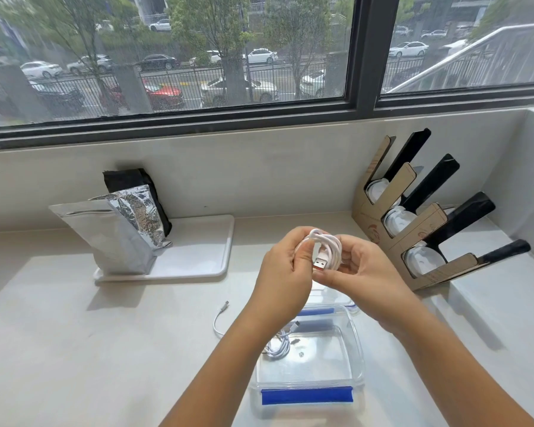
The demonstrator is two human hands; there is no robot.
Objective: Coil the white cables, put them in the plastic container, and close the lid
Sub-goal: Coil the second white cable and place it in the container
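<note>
Both hands hold a coiled white cable above the counter, its USB plug with a red insert pointing down. My left hand pinches the coil's left side and my right hand curls around its right side. Below them stands a clear plastic container with blue clips, open on top. A second coiled white cable lies inside it at the left. Left of the container, a third white cable lies loose on the counter. Behind the container, mostly hidden by my hands, is the lid.
A white tray at the back left carries a silver foil bag and a black bag. A cardboard rack with black-handled items stands at the right against the wall. The counter is pale, under a window.
</note>
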